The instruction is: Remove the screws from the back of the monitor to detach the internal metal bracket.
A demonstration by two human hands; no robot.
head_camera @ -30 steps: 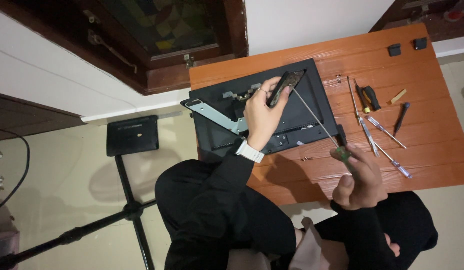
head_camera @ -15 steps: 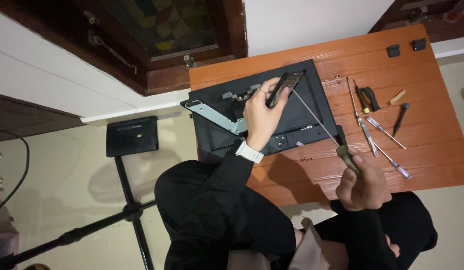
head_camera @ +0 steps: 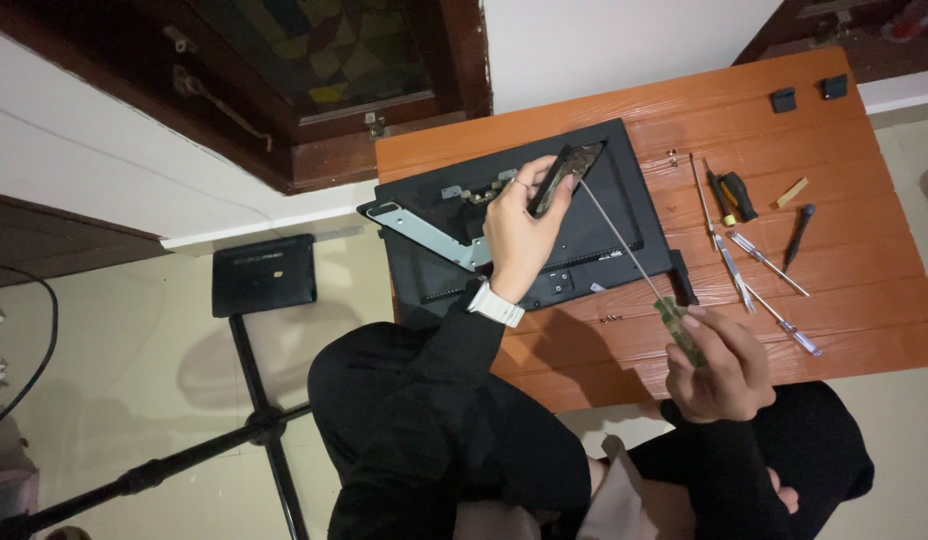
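Under my left hand (head_camera: 519,235): black panel (head_camera: 604,215), fingers gripping a dark bracket (head_camera: 564,175) | right hand (head_camera: 719,365) closed around long screwdriver (head_camera: 644,275) | beyond right hand: loose tools (head_camera: 749,245) on orange table (head_camera: 864,180)

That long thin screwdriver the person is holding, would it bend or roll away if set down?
The long screwdriver has a very slender metal shaft, so it probably flexes slightly under side pressure. Its handle, gripped in the right hand, looks rounded, so it might roll on the flat orange table. It seems light, held easily by one hand.
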